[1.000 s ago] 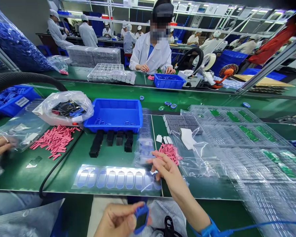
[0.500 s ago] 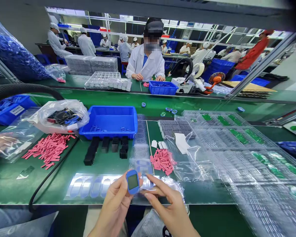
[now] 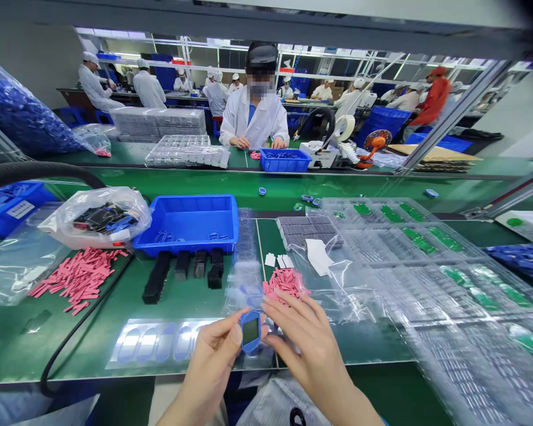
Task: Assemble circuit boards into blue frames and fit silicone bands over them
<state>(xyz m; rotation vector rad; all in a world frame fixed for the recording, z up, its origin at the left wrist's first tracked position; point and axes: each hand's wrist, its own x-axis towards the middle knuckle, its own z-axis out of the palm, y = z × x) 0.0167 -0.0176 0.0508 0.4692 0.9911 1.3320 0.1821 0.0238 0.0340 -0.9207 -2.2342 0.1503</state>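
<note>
The left hand [image 3: 211,355] pinches a small blue-framed device with a dark rectangular screen [image 3: 250,331] between thumb and fingers, holding it upright with the screen facing the camera, above the near edge of the green table [image 3: 22,349]. The right hand [image 3: 313,349] is half open, fingers curved and spread, with its fingertips at the device's right side; whether they are gripping it or only just beside it, I cannot tell. Just beneath the hands lies a clear blister tray with oval cavities [image 3: 160,344], and directly beyond them is a heap of pink strips [image 3: 285,284] on loose clear plastic. Farther left on the table are a larger scatter of pink strips [image 3: 75,277], a clear bag of black and blue parts [image 3: 98,216], and a row of black bars [image 3: 157,278] in front of a blue plastic bin [image 3: 185,242]. A grey stack of trays [image 3: 308,231] and white paper pieces [image 3: 276,260] sit beyond the near pink heap, while clear trays with green parts [image 3: 417,239] spread across the right side. Across the far table, a co-worker in a white coat [image 3: 254,100] rests both hands beside another blue bin [image 3: 285,161]
</note>
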